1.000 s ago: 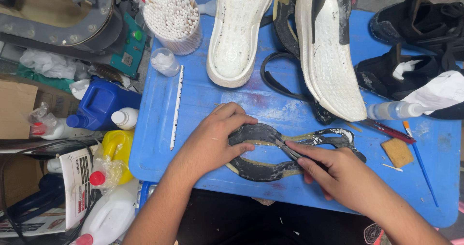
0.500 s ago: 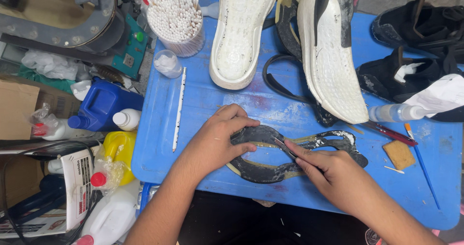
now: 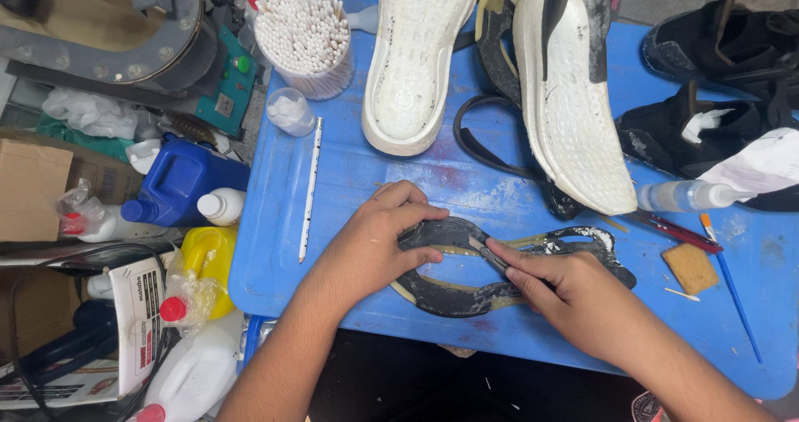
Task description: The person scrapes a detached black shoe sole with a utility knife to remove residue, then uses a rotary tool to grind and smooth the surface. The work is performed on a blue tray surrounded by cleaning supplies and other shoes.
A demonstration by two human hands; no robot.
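Low in the middle of the frame, the left hand lies flat on a black rubber outsole piece, its fingers spread and curled over the near-left loop of the piece, pressing it against the blue worktop rather than gripping it. The right hand comes in from the lower right, with its fingers closed around a small blade whose tip meets the outsole piece just right of the left thumb. The outsole piece is thin, open in the centre and smeared with yellowish glue along its inner edge; it stretches from under the left hand toward the right of centre. Above it, at the top of the frame, a white midsole lies sole up, and beside it to the right a second white sole with a black patch lies at an angle. A tub of cotton swabs stands at the upper left of the worktop, with a long white stick lying below it near the left edge. At the right, a clear squeeze bottle lies on its side, a tan sponge block sits below it, and a blue-handled brush runs toward the lower right corner. Black shoe uppers fill the upper right. Off the worktop at the left stand a blue canister and a yellow bottle.
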